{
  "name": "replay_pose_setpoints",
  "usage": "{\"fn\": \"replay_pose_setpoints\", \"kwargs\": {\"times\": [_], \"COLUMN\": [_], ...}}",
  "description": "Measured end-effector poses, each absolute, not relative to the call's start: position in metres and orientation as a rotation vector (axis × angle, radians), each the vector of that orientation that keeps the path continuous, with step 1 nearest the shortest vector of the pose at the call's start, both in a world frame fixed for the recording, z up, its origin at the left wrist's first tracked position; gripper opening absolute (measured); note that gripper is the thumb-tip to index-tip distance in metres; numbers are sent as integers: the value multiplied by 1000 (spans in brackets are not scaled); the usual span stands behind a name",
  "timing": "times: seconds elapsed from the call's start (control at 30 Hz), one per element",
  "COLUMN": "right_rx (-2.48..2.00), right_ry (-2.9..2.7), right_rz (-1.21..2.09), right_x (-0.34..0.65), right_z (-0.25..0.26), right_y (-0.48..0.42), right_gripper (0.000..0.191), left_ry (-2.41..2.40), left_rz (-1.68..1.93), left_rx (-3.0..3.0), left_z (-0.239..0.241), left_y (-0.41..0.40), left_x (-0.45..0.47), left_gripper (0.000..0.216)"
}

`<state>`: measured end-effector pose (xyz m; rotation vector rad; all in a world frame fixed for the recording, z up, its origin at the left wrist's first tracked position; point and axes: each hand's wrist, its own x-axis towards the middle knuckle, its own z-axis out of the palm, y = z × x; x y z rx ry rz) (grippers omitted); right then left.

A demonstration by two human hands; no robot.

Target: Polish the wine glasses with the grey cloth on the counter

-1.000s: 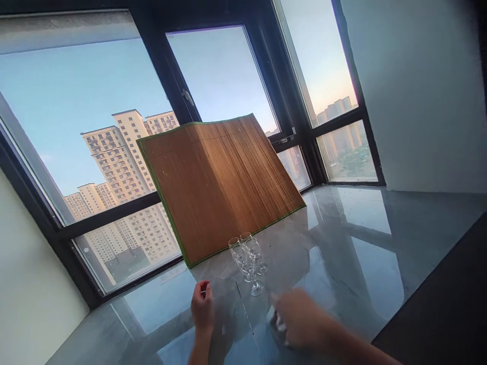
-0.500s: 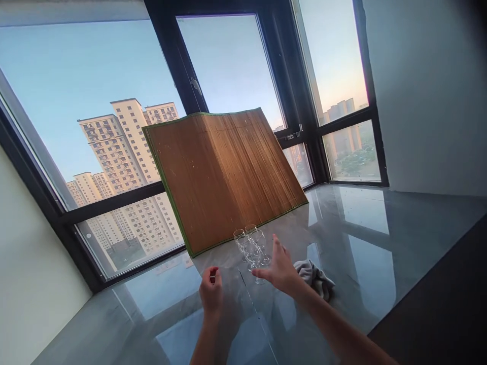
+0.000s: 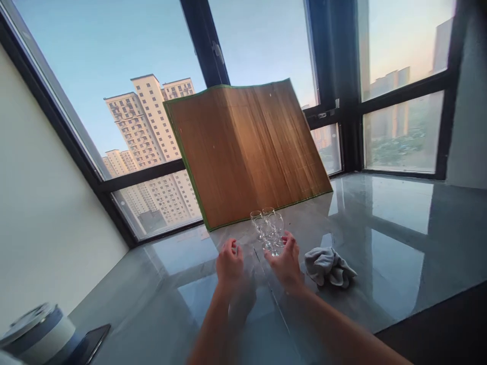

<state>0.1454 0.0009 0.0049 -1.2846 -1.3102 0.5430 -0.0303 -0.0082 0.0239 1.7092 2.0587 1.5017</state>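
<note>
Several small clear stemmed glasses (image 3: pixel 268 223) stand in a tight cluster on the glossy grey surface. My right hand (image 3: pixel 286 263) is at the near right side of this cluster, thumb and fingers apart around the feet of the nearest glasses. Whether its fingertips touch the glass, I cannot tell. To the left and nearer to me, my left hand (image 3: pixel 229 264) hovers with loosely curled fingers, a gap beside the thumb and nothing visible in it. A crumpled grey cloth (image 3: pixel 329 267) lies right of my right hand.
Behind the glasses a brown woven mat (image 3: pixel 247 152) with green edging leans against the dark window frame (image 3: pixel 335 61). At the lower left are a round blue and white container (image 3: pixel 47 334) and a dark flat object (image 3: pixel 95 342), perhaps a phone. The grey surface (image 3: pixel 152 304) reflects the windows.
My view has shifted, bringing the container into sight at lower left. My right hand's spread has narrowed near the glasses' feet. My left hand's fingers have loosened.
</note>
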Motion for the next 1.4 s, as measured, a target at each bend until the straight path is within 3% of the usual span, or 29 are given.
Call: {"fn": "replay_pose_setpoints", "kwargs": {"times": [0.07, 0.13, 0.17, 0.27, 0.4, 0.6, 1.2, 1.4], "right_rx": [-1301, -1316, -1318, -1352, -1376, -1418, -1332, -1307], "right_ry": [-1350, -1368, -1370, -1384, -1389, -1366, -1345, -1341], "right_rz": [548, 547, 541, 575, 641, 657, 686, 688], "right_x": [145, 143, 142, 138, 138, 137, 139, 138], "right_z": [1, -5, -8, -16, -15, -15, -24, -26], "right_y": [1, 5, 7, 12, 14, 16, 26, 30], "right_gripper": [77, 78, 80, 79, 78, 76, 69, 71], "left_ry": [2184, 2466, 2555, 2806, 2976, 2958, 3038, 3196], "left_rz": [1293, 724, 606, 414, 229, 194, 343, 289], "left_rx": [1813, 1930, 1871, 1590, 1155, 915, 731, 768], "left_z": [37, 50, 58, 80, 94, 73, 56, 52], "left_y": [-26, -51, -68, -132, -221, -279, -273, -274], "left_x": [-49, -83, -105, -182, -276, -344, -358, -349], "left_gripper": [34, 46, 49, 53, 41, 36, 24, 44]}}
